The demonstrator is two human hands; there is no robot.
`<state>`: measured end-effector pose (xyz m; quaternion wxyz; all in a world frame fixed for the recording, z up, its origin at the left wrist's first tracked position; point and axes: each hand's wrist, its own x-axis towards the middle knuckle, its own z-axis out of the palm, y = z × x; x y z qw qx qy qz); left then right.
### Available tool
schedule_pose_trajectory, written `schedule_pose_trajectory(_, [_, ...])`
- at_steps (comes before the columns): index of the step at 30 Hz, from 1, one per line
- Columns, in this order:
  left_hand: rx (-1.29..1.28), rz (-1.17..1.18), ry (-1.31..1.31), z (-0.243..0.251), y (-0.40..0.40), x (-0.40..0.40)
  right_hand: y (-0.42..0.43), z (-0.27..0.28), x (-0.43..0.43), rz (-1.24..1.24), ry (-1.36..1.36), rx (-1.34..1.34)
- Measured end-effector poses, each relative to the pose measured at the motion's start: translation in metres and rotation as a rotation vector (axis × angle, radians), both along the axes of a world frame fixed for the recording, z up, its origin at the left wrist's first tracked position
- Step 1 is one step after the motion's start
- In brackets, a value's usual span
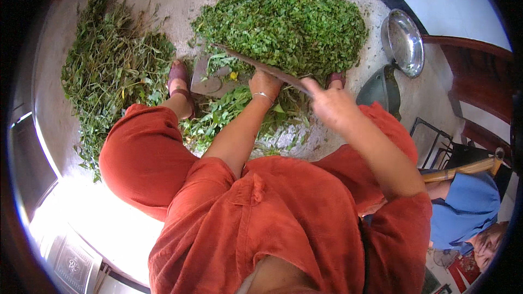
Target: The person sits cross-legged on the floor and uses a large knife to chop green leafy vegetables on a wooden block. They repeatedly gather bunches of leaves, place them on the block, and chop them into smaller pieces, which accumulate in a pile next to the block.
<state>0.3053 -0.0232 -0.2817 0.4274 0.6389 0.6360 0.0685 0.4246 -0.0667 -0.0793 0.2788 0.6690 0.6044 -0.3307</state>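
My right hand (333,104) is closed around the handle end of a long knife (261,65), whose blade slants up and left over my left hand. My left hand (264,83), with a thin bracelet at the wrist, presses on a bunch of leafy green stems (229,110). Under the leaves lies a cutting board (202,79), partly covered. Beyond it a large heap of chopped green leaves (286,28) rests on the floor. A small yellow piece (233,76) shows among the leaves by my left hand.
Uncut leafy stems (118,53) are piled on the floor at left. At right stand a shiny metal basin (404,43) and a dark green tub (380,90). A person in blue (466,208) is at lower right, near a black metal frame (427,130).
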Motion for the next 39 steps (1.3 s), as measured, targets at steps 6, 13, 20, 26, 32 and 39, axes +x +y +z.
schedule_pose_trajectory(6, [-0.161,-0.174,-0.049,-0.043,0.023,-0.011,0.002,0.031,-0.047,0.186,0.254,0.475])
schedule_pose_trajectory(13, [-0.149,-0.075,0.084,-0.008,0.020,0.000,-0.026,-0.007,0.002,0.118,0.212,0.390])
schedule_pose_trajectory(20, [-0.084,0.041,0.110,-0.009,-0.006,-0.004,-0.030,-0.013,0.001,0.146,0.237,0.454])
schedule_pose_trajectory(26, [-0.146,0.206,-0.042,0.004,-0.024,0.018,-0.041,-0.060,0.055,0.063,-0.068,0.272])
schedule_pose_trajectory(32, [0.005,0.057,-0.195,-0.034,-0.016,-0.003,0.018,0.053,-0.057,0.198,0.280,0.209])
schedule_pose_trajectory(39, [0.047,-0.152,-0.076,-0.083,0.006,-0.010,-0.022,-0.005,-0.003,0.202,0.224,0.436])
